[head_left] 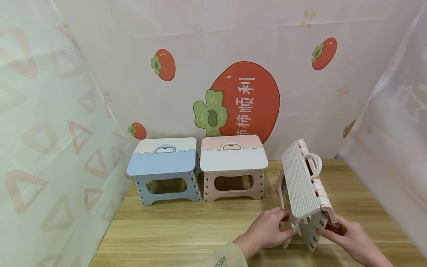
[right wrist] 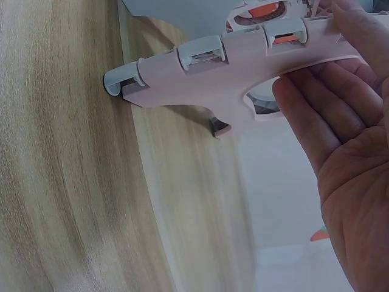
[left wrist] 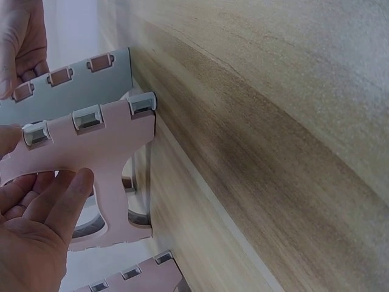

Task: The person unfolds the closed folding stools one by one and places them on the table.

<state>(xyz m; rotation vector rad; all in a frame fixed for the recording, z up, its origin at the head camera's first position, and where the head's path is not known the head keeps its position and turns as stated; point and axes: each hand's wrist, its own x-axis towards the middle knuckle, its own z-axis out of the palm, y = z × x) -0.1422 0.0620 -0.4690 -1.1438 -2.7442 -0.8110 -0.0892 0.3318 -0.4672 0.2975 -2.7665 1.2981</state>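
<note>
A pink and white folding step stool (head_left: 298, 181) stands half folded at the right of the table in the head view. Its two top halves hang down in a steep ridge, with a white carry handle (head_left: 318, 165) along the crest. My left hand (head_left: 267, 230) grips the edge of the left leg panel, and in the left wrist view its fingertips lie at the cutout of the pink panel (left wrist: 112, 146). On the opposite side my right hand (head_left: 348, 237) pinches the other leg panel (right wrist: 237, 79), thumb on the hinged edge, fingers by the opening.
To the left stand two unfolded step stools, a blue and white one (head_left: 163, 163) and a pink and white one (head_left: 233, 159), side by side on the wooden table (head_left: 160, 233). Behind them hangs a white backdrop (head_left: 200, 48) printed with red persimmons.
</note>
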